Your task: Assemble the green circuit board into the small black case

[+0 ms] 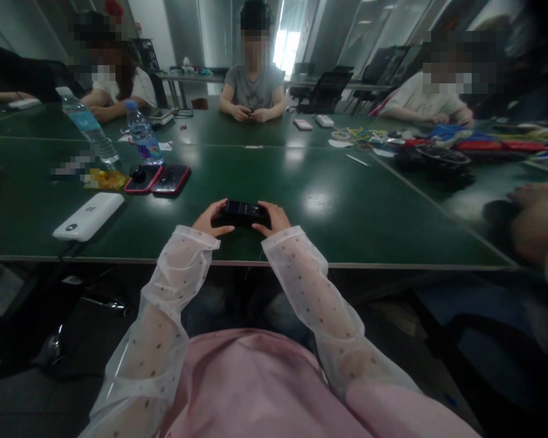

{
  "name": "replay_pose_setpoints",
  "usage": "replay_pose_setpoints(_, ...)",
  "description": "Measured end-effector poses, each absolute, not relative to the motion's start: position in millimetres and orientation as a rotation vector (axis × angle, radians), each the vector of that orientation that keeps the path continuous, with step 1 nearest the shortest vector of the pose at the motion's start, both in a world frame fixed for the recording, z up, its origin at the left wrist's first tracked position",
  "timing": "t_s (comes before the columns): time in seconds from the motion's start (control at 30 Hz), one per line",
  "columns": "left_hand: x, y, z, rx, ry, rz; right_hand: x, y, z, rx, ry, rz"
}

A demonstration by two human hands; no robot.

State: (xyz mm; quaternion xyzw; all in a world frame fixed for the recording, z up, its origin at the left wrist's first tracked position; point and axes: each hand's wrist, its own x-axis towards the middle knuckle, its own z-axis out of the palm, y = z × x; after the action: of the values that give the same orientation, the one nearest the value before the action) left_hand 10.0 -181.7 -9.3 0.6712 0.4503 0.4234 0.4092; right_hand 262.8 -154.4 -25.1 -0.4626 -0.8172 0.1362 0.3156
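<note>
A small black device (243,210) lies sideways at the green table's near side, with a little screen at its left and small light marks, perhaps keys, at its right. Its exact kind is too small to make out. Around its left end, the thumb and fingers of my left hand (212,220) are closed. My right hand (273,219) grips the other end the same way. Both forearms wear sheer white dotted sleeves. Whether the device rests on the table or is held just over it, I cannot tell.
Left of my hands are a white power bank (90,216), two phones (171,179) (142,181), a yellow packet (105,179) and two water bottles (86,125) (142,135). A pen (357,160) and cluttered cords (354,135) lie right. Several people sit around the green table (369,234).
</note>
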Motion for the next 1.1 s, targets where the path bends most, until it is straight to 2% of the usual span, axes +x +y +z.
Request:
replay_pose_setpoints(0.47, 14.5, -173.6, -28.5, 1.987, 1.312, 1.035, 266.7, -154.0, -22.0, -1.22, -2.118, 0.442)
replay_pose_setpoints(0.73, 16.6, -177.0, -21.4, 2.003, 1.323, 0.975, 268.8, -156.5, -18.1, -1.178, -2.04, 0.472)
replay_pose_setpoints(1.1, 12.6, -174.6, -27.2, 1.879, 1.252, 1.107, 265.3, -157.9, -26.4, -1.184, -2.016, 0.497)
